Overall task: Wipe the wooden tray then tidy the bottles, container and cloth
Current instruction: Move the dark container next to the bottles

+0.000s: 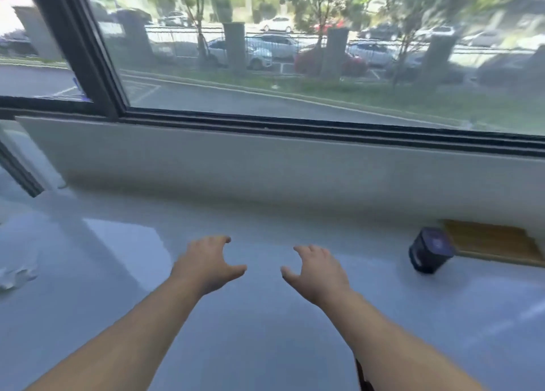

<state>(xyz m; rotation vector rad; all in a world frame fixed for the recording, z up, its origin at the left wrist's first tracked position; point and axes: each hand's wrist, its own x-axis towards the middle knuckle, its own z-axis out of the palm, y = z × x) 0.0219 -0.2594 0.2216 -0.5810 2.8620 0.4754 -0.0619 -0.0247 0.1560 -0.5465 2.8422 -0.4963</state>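
Both bare forearms reach forward from the lower edge of the view, converging toward the middle. The left hand (206, 265) is held palm down, fingers spread and lightly curled, thumb pointing inward to the right. The right hand (317, 272) mirrors it, palm down, fingers splayed and bent, thumb pointing inward to the left. The two thumbs are near each other but apart. Neither grip holds anything.

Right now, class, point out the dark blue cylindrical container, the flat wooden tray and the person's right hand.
dark blue cylindrical container (429, 253): head view, its side wall.
flat wooden tray (489, 241): head view, its bare top.
right hand (317, 275): head view, its back.
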